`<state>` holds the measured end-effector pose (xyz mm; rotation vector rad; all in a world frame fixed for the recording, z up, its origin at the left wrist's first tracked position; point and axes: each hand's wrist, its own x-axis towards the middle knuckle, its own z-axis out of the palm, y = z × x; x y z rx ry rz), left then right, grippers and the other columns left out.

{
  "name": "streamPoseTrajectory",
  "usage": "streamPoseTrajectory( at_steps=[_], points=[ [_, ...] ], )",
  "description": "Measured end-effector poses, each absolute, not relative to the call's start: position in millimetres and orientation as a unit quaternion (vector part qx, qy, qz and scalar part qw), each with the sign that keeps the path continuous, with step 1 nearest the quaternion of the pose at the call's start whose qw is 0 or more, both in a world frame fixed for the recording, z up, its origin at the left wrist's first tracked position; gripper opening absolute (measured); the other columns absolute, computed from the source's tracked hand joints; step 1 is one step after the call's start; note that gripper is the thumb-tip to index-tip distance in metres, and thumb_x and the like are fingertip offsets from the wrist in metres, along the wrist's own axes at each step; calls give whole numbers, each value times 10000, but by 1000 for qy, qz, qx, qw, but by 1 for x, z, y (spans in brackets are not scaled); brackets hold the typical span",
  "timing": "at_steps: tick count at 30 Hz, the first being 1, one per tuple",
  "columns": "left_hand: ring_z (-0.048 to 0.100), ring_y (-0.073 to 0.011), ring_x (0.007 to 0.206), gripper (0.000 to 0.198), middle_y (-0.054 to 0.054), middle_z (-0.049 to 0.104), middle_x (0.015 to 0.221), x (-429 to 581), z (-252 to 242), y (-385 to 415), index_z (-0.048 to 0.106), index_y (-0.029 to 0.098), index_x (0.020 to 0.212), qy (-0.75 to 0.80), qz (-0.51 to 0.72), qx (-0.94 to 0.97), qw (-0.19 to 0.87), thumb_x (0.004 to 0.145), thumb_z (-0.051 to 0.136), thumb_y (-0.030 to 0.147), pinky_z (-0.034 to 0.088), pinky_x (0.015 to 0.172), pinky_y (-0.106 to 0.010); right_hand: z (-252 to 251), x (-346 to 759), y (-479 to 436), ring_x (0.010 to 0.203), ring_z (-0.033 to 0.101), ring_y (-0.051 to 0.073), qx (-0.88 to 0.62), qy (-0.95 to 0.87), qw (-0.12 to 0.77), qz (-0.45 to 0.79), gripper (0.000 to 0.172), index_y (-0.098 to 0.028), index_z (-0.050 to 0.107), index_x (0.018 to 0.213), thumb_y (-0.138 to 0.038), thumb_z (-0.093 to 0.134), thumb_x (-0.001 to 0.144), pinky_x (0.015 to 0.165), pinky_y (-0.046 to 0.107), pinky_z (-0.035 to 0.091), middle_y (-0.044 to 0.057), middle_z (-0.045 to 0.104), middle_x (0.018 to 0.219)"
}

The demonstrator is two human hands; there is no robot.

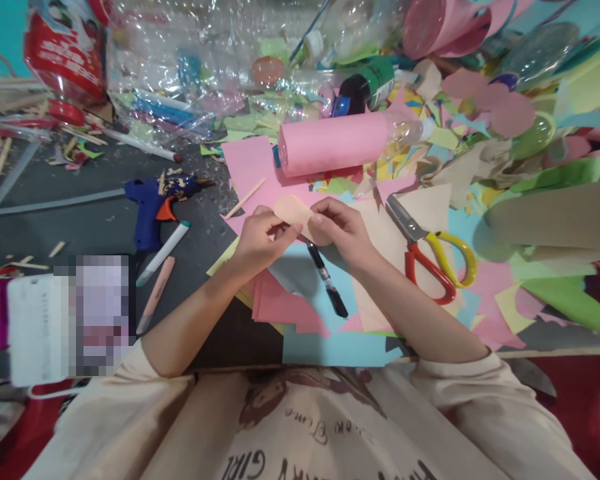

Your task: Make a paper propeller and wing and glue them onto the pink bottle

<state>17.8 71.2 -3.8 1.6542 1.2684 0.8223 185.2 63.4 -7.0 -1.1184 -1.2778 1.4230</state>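
Observation:
Both hands pinch a small rounded peach paper cut-out (294, 209) held just above the table. My left hand (258, 237) grips its left edge with closed fingers. My right hand (341, 228) grips its right edge, fingers curled. A black marker (327, 279) lies under the hands on light blue paper (330, 347). Pink paper sheets (280, 303) lie below my left wrist.
Red-and-yellow scissors (430, 250) lie right of my right hand. A plastic bottle wrapped in pink paper (337, 142) lies behind. A blue glue gun (155, 203), a white marker (163, 252) and a pink stick are at left. Paper scraps cover the right side.

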Motion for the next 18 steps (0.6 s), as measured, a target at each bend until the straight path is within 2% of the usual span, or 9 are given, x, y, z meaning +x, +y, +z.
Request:
streamPoseTrajectory(
  at_steps=[3,7,14,18],
  points=[
    [515,-141,606,261,4,535,533,17,-3,71,582,192,575,513,334,660,435,787,615,341,398,534,-253,-8,186,63,557,442,89,-432,-496,442,610,434,-199,577,771,-615,700,749,548,256,370,-55,500,621],
    [525,-143,608,286,-4,568,541,17,-2,71,604,192,573,503,314,667,451,808,609,354,414,542,-256,-10,187,62,568,467,87,-445,-496,455,591,388,-195,596,754,-563,719,755,587,266,397,-56,518,623],
    [581,-179,730,242,-24,601,584,16,-5,71,667,187,629,505,304,673,447,781,675,375,467,628,-274,-9,188,62,563,508,97,-463,-483,456,587,415,-200,582,745,-577,751,702,559,265,410,-47,547,627],
    [573,-161,717,170,-19,602,657,17,-4,70,688,177,733,509,317,654,461,775,658,339,463,592,-248,-8,188,61,585,542,118,-463,-503,421,596,445,-194,594,746,-616,730,704,574,286,418,-24,584,641]
  ],
)
